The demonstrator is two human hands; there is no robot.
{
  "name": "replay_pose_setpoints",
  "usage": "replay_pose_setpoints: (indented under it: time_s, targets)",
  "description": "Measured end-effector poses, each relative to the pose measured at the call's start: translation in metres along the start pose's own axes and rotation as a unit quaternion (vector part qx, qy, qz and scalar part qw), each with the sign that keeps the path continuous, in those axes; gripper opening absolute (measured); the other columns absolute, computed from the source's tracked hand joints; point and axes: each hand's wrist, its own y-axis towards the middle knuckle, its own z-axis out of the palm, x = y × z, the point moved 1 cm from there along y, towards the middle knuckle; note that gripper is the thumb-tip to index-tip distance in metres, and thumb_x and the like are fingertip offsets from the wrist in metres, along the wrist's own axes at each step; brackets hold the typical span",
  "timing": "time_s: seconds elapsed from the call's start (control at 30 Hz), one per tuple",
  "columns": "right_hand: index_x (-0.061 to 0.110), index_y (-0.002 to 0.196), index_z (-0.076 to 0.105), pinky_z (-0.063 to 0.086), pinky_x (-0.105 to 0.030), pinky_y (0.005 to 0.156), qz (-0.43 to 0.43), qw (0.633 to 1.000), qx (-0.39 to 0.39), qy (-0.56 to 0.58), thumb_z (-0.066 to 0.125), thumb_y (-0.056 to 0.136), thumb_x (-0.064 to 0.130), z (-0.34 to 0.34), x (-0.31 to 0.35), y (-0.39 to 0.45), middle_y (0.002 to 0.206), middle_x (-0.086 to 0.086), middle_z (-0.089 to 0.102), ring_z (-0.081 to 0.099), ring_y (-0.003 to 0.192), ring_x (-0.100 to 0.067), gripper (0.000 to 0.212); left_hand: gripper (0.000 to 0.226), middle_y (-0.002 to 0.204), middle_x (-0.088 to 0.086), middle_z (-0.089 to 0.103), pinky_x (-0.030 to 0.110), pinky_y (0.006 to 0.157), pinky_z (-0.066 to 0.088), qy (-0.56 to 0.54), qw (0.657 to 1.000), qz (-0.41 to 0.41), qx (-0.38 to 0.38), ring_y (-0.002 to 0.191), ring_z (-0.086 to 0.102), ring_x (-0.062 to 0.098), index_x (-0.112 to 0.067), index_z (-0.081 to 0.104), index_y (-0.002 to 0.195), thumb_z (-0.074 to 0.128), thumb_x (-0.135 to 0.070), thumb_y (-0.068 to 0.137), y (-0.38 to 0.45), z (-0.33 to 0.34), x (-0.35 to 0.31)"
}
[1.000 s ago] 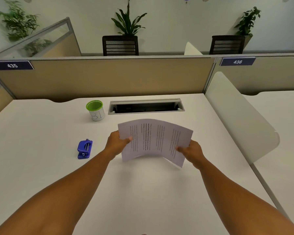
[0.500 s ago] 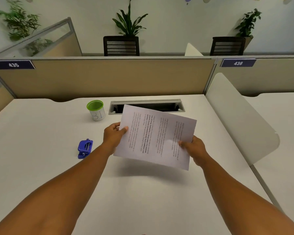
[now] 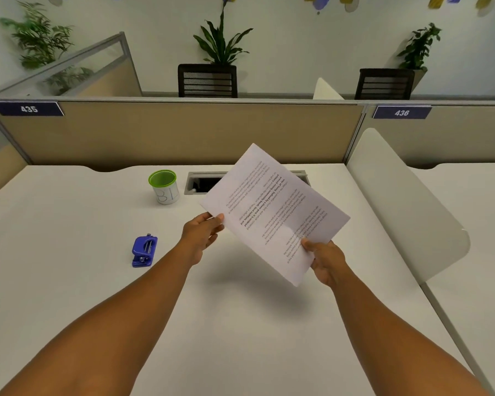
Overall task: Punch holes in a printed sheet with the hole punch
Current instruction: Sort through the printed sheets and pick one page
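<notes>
A printed sheet (image 3: pixel 272 210) hangs in the air above the middle of the white desk (image 3: pixel 69 281), turned slantwise with its text upside down to me. My left hand (image 3: pixel 202 234) pinches its left corner. My right hand (image 3: pixel 325 260) pinches its lower right edge, thumb on top. A small blue hole punch (image 3: pixel 144 251) lies on the desk to the left of my left forearm, apart from both hands.
A white cup with a green rim (image 3: pixel 165 187) stands behind the punch. A cable slot (image 3: pixel 200 182) is set into the desk at the back, partly hidden by the sheet. A beige partition (image 3: pixel 169 132) closes the far side, a white divider (image 3: pixel 397 201) the right.
The sheet has been lifted higher and turned clockwise from a bowed, level hold to a flat slant. My left hand rose with it. The punch has not moved.
</notes>
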Motion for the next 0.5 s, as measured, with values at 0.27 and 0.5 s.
replay_pose_setpoints:
  time_s: [0.27,0.5]
  targets:
    - [0.017,0.114,0.060,0.060,-0.043,0.065,0.031,0.998,0.037,0.029,0.066,0.082,-0.008,0.016,-0.005,-0.004,0.108,-0.008,0.072,0.068,0.099,-0.028,0.041,0.010,0.102,-0.009,0.074,0.020,0.066,0.057,0.027,0.998,0.026,0.051,0.091,0.071,0.009,-0.026,0.067,0.100,0.069,-0.022,0.090,-0.004,0.029,0.001]
    - [0.016,0.111,0.062,0.055,-0.039,0.076,-0.007,0.999,0.005,-0.049,0.071,0.081,0.000,0.005,0.014,-0.004,0.110,-0.009,0.069,0.066,0.099,-0.027,0.035,0.023,0.111,0.000,0.068,0.033,0.079,0.055,0.115,0.989,0.094,0.016,0.099,0.065,0.021,-0.017,0.062,0.119,0.059,-0.021,0.096,-0.001,0.025,-0.014]
